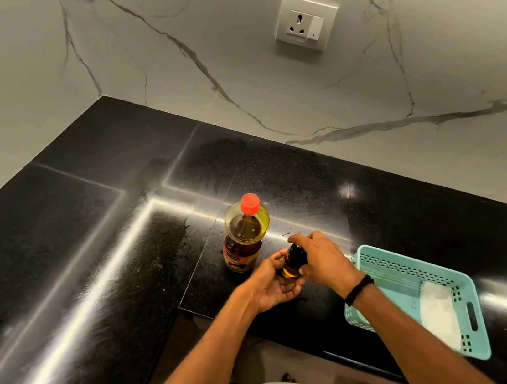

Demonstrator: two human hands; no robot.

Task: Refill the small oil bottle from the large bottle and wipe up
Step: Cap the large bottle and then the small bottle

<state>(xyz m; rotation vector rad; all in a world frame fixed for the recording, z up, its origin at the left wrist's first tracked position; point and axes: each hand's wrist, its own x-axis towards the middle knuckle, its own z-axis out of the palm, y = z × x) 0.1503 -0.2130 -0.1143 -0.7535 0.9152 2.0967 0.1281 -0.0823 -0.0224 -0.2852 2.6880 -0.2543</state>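
I see the small oil bottle (pixel 292 260) just below the frame's centre, dark-topped with amber oil low in it, gripped between 2 hands over the black counter (pixel 94 281); I cannot tell whether its base touches the stone. The left hand (pixel 271 284) comes in from the lower middle, palm up, fingers curled round the bottle's lower body; the right hand (pixel 321 259) reaches from the lower right, palm down, closed over the bottle's top, a black band (pixel 359 289) at its wrist. The large bottle (pixel 244 239) stands upright just beyond, toward the upper left, red cap (pixel 249 201) on. A teal basket (pixel 398 268) sits at the lower right, partly behind the right forearm, a white cloth (pixel 438 312) inside; a wall socket (pixel 305 21) shows upper right.
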